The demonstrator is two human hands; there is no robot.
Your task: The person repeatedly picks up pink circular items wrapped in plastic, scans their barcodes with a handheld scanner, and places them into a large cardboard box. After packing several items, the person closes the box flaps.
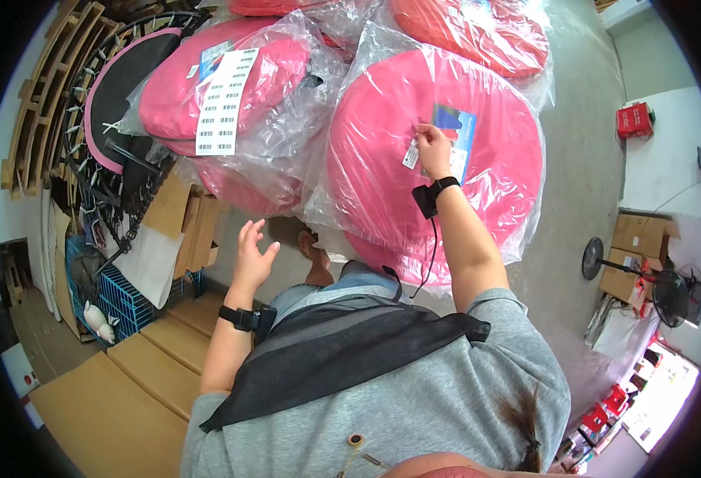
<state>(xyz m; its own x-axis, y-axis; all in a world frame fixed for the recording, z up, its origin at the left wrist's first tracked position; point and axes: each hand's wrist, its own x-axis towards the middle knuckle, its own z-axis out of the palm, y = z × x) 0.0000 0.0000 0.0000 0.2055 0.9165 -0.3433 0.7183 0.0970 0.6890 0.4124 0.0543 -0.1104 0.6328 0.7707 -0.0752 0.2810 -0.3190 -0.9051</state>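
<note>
While the left hand hangs in the air with its fingers spread wide and nothing in it, the right hand is down on the large pink bundle, a round thing in a clear plastic bag lying right before the person. From where I'm standing, its fingers are bent and drawn close together; I can't tell whether they grip something or merely press.

Under and just beside that hand is a blue printed card, showing past the hand's right side, a little right of the bundle's middle and well in from its rim. A small white label sits just left of the fingers, on the same bundle.

The left hand touches none of the bundles; it is short of the near edge of a second pink bundle, also bagged. A white label sheet lies across that one, reaching its near edge. Red bundles lie beyond the far rim of the large one.
</note>
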